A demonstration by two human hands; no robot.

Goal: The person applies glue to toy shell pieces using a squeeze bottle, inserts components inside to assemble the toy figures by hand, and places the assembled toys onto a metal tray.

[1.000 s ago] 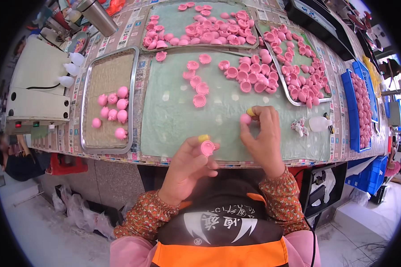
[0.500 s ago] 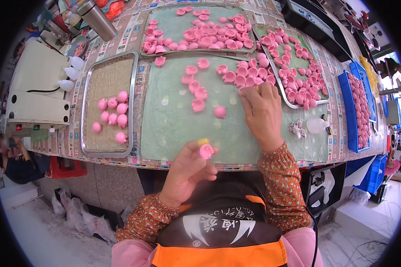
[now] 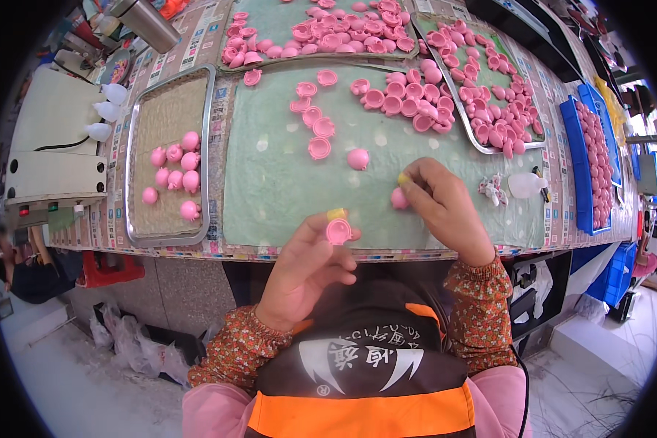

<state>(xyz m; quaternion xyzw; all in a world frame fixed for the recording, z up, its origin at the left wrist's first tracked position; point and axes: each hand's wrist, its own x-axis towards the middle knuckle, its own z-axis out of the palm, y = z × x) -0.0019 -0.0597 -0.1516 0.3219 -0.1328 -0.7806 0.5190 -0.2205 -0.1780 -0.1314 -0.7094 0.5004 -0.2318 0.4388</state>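
My left hand (image 3: 306,263) is closed in a pinch on a small pink half shell (image 3: 339,231), its hollow side facing up, above the table's front edge. To its right, over the green cloth (image 3: 299,197), my right hand (image 3: 445,204) has its fingertips closed on another pink shell piece (image 3: 399,198), rounded side showing. A finger on each hand wears a yellow cover. Beyond my hands lie a single pink ball-shaped piece (image 3: 358,159), a loose line of half shells (image 3: 319,148) and a heap of half shells (image 3: 414,91).
A metal tray (image 3: 209,146) at the left bears several pink balls. A far tray (image 3: 233,68) and a right tray (image 3: 482,148) hold many half shells. At the right are a white bottle (image 3: 522,185) and a blue crate (image 3: 573,171); a white machine (image 3: 55,175) stands far left.
My right hand has drawn back from the heap toward me, bringing a pink shell piece with it. The left hand keeps its half shell in nearly the same place. The view has shifted slightly.
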